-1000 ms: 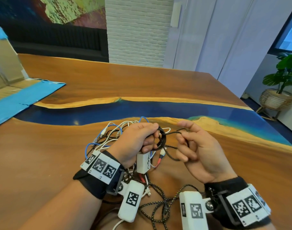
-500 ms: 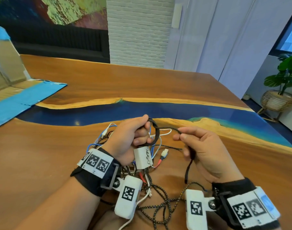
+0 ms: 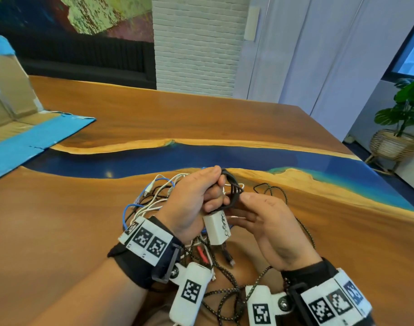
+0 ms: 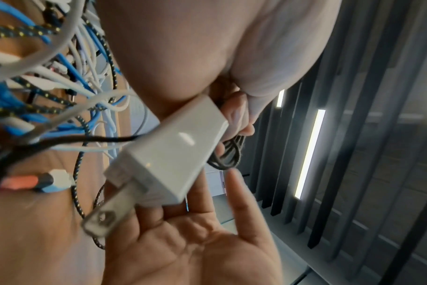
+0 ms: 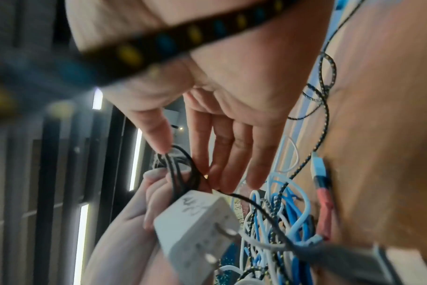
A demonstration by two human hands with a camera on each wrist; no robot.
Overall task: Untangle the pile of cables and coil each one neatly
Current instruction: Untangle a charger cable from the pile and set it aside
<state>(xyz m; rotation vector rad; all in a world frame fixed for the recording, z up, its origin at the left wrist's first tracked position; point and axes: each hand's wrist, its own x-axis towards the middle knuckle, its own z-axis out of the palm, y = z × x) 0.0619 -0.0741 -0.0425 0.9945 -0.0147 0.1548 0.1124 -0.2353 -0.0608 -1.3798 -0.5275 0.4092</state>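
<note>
Looks like an office meeting room: wide wood-and-blue-resin surface [image 3: 201, 118], white brick pillar [image 3: 196, 43], pale floor-length panels [image 3: 319, 55], potted plant [image 3: 403, 107] in a woven basket stand [image 3: 393, 144], dark low bench [image 3: 83, 60] beneath a colourful wall mural [image 3: 83, 12].

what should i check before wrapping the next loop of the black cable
1. Left hand grips the black coil: ok.
2. Right hand holds the free cable end: not ok, fingers straight beside the coil.
3. White charger hangs below the left hand, clear of the table: ok.
4. Loops even in size: cannot tell.
5. Black tail free of the cable pile: cannot tell, it runs into the tangle.
</note>
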